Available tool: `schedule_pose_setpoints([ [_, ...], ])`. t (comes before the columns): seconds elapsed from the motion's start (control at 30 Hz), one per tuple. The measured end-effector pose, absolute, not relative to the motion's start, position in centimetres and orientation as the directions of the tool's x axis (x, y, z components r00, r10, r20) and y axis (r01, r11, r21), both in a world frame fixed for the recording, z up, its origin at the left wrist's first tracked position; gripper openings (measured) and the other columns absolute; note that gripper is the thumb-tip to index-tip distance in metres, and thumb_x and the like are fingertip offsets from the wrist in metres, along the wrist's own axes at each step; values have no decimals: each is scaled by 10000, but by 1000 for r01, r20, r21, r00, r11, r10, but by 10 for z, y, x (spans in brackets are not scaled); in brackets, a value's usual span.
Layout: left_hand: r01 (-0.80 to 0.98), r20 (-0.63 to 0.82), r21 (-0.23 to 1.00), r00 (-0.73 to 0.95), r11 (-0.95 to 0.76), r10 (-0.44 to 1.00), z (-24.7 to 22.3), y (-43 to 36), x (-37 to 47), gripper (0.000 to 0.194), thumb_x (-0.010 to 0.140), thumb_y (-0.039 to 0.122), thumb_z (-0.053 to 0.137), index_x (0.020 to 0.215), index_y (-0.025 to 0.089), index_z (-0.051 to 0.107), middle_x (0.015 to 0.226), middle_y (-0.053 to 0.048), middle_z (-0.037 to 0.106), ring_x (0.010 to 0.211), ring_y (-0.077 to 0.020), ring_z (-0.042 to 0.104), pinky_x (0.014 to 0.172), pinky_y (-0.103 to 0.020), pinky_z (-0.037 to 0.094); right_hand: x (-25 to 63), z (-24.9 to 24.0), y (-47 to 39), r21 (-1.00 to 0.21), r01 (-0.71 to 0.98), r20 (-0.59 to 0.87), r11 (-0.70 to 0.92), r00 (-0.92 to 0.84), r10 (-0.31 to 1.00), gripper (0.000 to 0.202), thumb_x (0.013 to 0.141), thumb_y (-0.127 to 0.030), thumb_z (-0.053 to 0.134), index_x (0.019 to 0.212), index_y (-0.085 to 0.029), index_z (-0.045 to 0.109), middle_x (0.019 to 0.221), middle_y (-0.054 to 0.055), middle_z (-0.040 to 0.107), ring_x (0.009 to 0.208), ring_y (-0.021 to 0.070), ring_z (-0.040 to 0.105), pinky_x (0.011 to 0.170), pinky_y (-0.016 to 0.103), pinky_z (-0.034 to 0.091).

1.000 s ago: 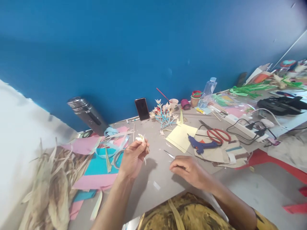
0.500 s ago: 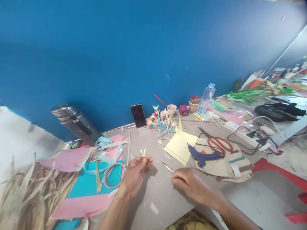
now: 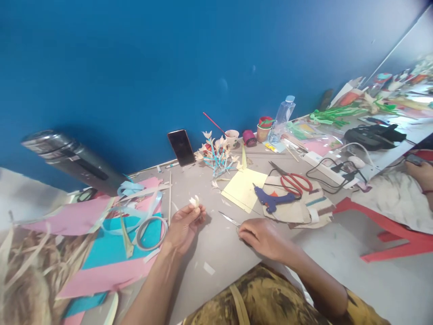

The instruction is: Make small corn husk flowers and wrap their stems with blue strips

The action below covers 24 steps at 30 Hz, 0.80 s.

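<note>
My left hand point(image 3: 185, 225) pinches a small cream flower point(image 3: 194, 201) between thumb and fingers, its petals pointing up. My right hand point(image 3: 259, 237) rests low over the table, fingers curled around the hidden handle end of a thin pointed metal blade point(image 3: 229, 219); whether it is scissors or a knife I cannot tell. Beyond both hands stands a cluster of similar cream flowers on blue stems point(image 3: 219, 158). A pale yellow paper sheet point(image 3: 245, 187) lies past my right hand, beside a blue glue gun point(image 3: 274, 198) and red-handled scissors point(image 3: 296, 183).
On the left are a tape roll point(image 3: 151, 234), blue and pink sheets point(image 3: 118, 253), dried husks point(image 3: 30, 275) and a tilted flask point(image 3: 74, 158). A phone point(image 3: 181, 147) leans on the wall. Rightward are a bottle point(image 3: 283, 118), a power strip point(image 3: 326, 169) and another person's hand point(image 3: 421, 174).
My view has shifted, so the table things appear farther up and left. The flower has turned a little in my left hand, its petals now closer together. My right hand stays at the blade.
</note>
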<state>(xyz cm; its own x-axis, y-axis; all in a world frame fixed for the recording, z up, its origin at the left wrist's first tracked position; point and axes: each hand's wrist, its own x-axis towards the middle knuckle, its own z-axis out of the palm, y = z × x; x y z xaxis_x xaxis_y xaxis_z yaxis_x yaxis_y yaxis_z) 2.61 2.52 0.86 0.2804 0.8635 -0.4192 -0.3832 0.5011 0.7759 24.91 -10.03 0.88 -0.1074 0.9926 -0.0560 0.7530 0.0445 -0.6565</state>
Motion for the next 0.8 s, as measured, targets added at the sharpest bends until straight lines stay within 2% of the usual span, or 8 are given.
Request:
schedule_pose_setpoints([
  [0.13, -367, -388, 793, 312, 487, 867, 9, 26, 25, 293, 516, 134, 932, 670, 148, 683, 743, -27, 717, 661, -132, 648, 639, -258, 542, 260, 3, -110, -643, 766, -71, -8, -49, 996, 232, 956, -270, 531, 833, -223, 723, 775, 12, 734, 712, 161, 633, 634, 254, 343],
  [0.3, -387, -367, 792, 315, 471, 875, 12, 26, 25, 345, 465, 175, 962, 671, 144, 688, 747, -11, 691, 682, -123, 628, 623, -247, 535, 267, -3, -114, -634, 769, -49, -84, 69, 996, 184, 937, -274, 560, 854, -230, 718, 828, 13, 746, 783, 176, 665, 681, 256, 373],
  [0.5, -400, -409, 767, 296, 501, 863, 6, 30, 22, 305, 503, 158, 949, 653, 122, 686, 746, -24, 685, 664, -114, 623, 619, -254, 553, 261, 3, -107, -600, 796, -2, -83, 102, 995, 203, 956, -268, 527, 855, -222, 696, 817, 15, 734, 762, 176, 663, 682, 267, 384],
  [0.63, -414, -423, 759, 274, 503, 864, 1, 31, 20, 266, 539, 134, 934, 674, 112, 705, 782, -42, 701, 635, -102, 620, 586, -233, 552, 255, 3, -99, -513, 852, 60, -101, 153, 986, 186, 982, -283, 518, 927, -224, 686, 916, 34, 739, 855, 199, 677, 720, 280, 399],
  [0.8, -404, -406, 764, 304, 503, 862, 2, 27, 21, 213, 632, 131, 894, 786, 110, 750, 815, -62, 705, 666, -111, 639, 570, -211, 553, 248, 5, -75, -296, 933, 36, -205, 225, 974, 174, 980, -191, 490, 1031, -203, 655, 1040, 85, 708, 918, 212, 671, 682, 283, 375],
])
